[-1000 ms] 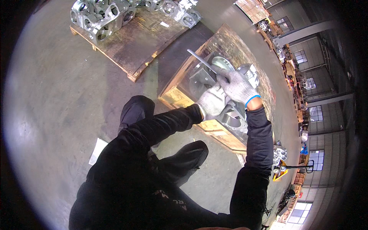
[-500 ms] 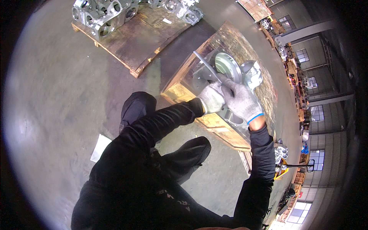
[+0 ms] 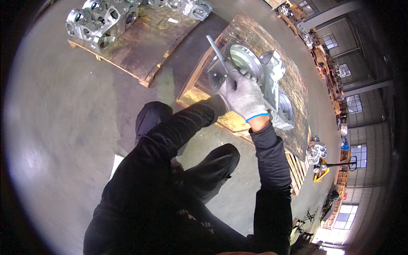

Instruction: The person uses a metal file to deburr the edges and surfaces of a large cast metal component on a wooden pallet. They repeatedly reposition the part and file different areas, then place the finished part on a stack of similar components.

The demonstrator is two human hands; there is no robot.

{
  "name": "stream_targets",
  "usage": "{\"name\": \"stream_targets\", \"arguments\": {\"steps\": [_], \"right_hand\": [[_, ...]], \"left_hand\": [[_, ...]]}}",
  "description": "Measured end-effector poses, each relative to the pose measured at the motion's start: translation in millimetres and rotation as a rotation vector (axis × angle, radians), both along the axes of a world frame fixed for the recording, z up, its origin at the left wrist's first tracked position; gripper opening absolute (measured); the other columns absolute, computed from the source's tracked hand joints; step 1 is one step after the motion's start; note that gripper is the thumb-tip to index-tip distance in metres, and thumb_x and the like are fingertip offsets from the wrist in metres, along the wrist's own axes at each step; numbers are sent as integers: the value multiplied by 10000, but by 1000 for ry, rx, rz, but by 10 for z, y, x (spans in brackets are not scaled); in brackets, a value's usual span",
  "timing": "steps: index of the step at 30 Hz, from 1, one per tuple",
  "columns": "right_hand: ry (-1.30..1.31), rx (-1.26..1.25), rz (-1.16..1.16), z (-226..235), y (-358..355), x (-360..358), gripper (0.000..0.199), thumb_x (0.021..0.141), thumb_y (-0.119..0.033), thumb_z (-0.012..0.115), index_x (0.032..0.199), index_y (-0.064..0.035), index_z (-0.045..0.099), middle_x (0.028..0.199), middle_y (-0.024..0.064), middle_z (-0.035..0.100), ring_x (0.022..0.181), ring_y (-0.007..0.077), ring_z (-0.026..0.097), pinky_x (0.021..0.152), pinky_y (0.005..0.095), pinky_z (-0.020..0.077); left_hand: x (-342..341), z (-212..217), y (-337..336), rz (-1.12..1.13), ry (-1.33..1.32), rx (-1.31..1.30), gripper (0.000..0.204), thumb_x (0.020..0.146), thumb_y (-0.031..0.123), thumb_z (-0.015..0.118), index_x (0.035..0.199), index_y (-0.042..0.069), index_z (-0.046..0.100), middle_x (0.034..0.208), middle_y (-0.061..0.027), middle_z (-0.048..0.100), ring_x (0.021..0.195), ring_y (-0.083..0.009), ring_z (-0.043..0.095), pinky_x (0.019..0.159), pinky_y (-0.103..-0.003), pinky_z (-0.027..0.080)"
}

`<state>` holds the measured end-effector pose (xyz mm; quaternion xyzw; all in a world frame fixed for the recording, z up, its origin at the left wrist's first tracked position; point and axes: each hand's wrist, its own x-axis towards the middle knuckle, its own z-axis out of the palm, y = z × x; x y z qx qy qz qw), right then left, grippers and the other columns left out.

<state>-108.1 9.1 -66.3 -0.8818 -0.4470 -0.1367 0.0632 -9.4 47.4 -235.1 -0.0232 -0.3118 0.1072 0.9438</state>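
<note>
A machined metal casting [image 3: 272, 95] with a large round bore ring [image 3: 246, 57] lies on a wooden crate top. My right hand [image 3: 246, 95], in a grey glove with a blue cuff edge, is closed around a slim grey bar [image 3: 216, 50] whose far end sticks out past the casting's left corner. The bar slants across the casting's flat dark corner plate [image 3: 216, 76], beside the ring. My left hand [image 3: 221, 90], also gloved, is tucked against the right one at the near left edge. Its fingers are hidden behind the right hand.
The wooden crate [image 3: 293, 72] stands in front of my knees. Another low wooden pallet [image 3: 148, 42] at the far left carries several silver castings [image 3: 102, 25]. A yellow pallet jack [image 3: 321, 172] and slatted pallet [image 3: 297, 168] are at the right. Concrete floor surrounds them.
My right hand has slid left along the casting and now covers most of my left hand. The bar has tipped steeper. The whole view has shifted slightly.
</note>
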Motion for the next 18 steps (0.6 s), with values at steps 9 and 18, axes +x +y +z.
{"name": "stream_targets", "arguments": {"steps": [9,18], "right_hand": [[30,-12,-11,121,129,0,393,981,-216,590,1358,-143,673,927,283,691,899,459,694,818,545,554],[139,-74,-75,167,354,20,415,953,-243,585,1351,-171,680,863,226,724,833,422,725,774,537,581]], "left_hand": [[-221,176,126,-262,-153,-121,299,1058,386,394,1168,120,478,1173,-104,541,1155,-262,519,1097,-417,405],[-294,239,164,-144,-46,33,342,1051,344,469,1270,86,521,1209,-102,579,1189,-274,548,1113,-443,420]]}}
